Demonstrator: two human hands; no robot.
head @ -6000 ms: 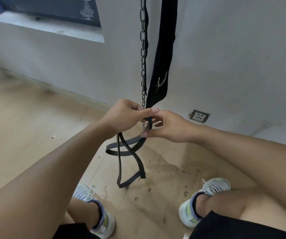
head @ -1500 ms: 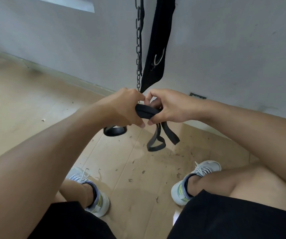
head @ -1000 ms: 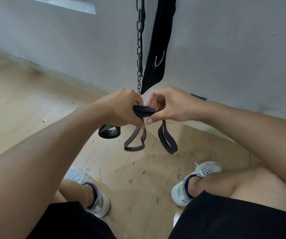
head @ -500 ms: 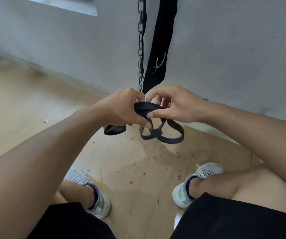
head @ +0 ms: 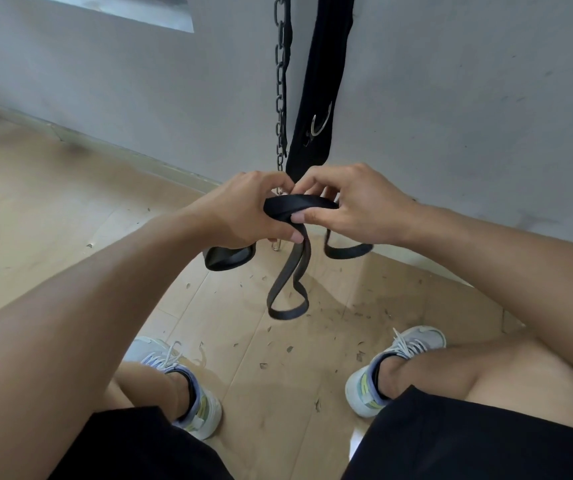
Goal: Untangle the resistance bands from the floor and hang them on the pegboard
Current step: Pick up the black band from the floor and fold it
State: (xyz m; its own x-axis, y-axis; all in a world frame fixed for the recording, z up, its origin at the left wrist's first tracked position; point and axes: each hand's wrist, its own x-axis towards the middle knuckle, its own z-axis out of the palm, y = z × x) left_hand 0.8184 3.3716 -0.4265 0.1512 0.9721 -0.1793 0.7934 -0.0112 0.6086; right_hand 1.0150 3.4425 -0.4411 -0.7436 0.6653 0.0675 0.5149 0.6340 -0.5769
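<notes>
Since half a second ago one loop of the resistance band [head: 288, 282] has dropped lower, toward the floor [head: 53, 209]. Left hand [head: 243, 211] grips the bunched band; right hand [head: 351, 202] pinches it. Untangling looks unfinished; no pegboard in view.

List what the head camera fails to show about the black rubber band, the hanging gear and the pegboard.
- Black rubber resistance band: its middle is covered by the left hand and right hand, so any remaining twist is unreadable.
- Metal chain and black hanging strap: tops cut off by the upper edge.
- Pegboard: not in view.
</notes>
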